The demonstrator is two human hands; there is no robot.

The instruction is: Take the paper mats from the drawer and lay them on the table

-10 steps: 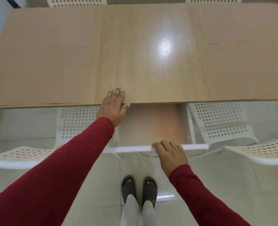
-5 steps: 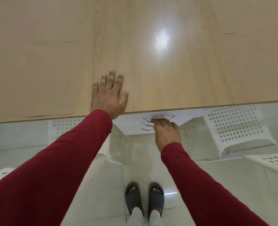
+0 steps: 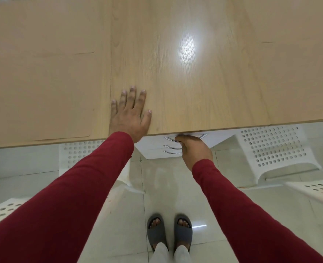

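**Two Hands at the Wooden Table**

A big wooden table [image 3: 204, 82] filled the top of the view, over a shiny pale tiled floor [image 3: 166, 186]. A bright spot of light shone on the wood.

On the far left, a white chair with holes [image 3: 1, 213] was cut off by the edge. Paper mats [image 3: 39, 88] in nearly the same tan as the wood lay flat on the left part of the table, and their edges were hard to make out. More tan paper [image 3: 297, 73] seemed to lie on the right side, but only a faint line showed.

The left hand [image 3: 130, 114] lay flat on the table near its front edge, fingers straight and a little spread. It held nothing. Its little finger sat right at the edge of the mats.

Under the table stood a white drawer unit [image 3: 156, 147] with three curved silver handles. All its drawers were shut, so nothing inside could be seen. The right hand [image 3: 194, 149] was at the top handle [image 3: 171, 139], fingers curled at it, but the fingertips were hidden under the table edge.

Down below were two gray slippers [image 3: 169, 232]. On the right stood another white chair [image 3: 274, 149].
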